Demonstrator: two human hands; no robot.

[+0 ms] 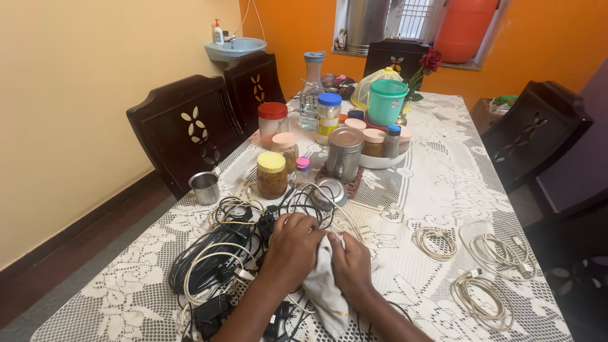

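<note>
My left hand (292, 249) and my right hand (350, 264) meet over a white cloth (324, 294) at the table's near edge, both gripping it. The fingers are closed around the bunched fabric; whether anything is inside the cloth is hidden. Just left of my left hand lies a tangled heap of black and white cables (221, 256) with black adapters (212, 311). A white cable runs from the heap under my hands.
Three coiled white cables (434, 243) (500, 248) (480, 297) lie to the right on the lace tablecloth (443, 171). Jars (271, 175), a steel canister (344, 154), a steel cup (204, 187), a water bottle (311, 90) and a teal container (387, 101) crowd the middle. Dark chairs (183, 130) surround the table.
</note>
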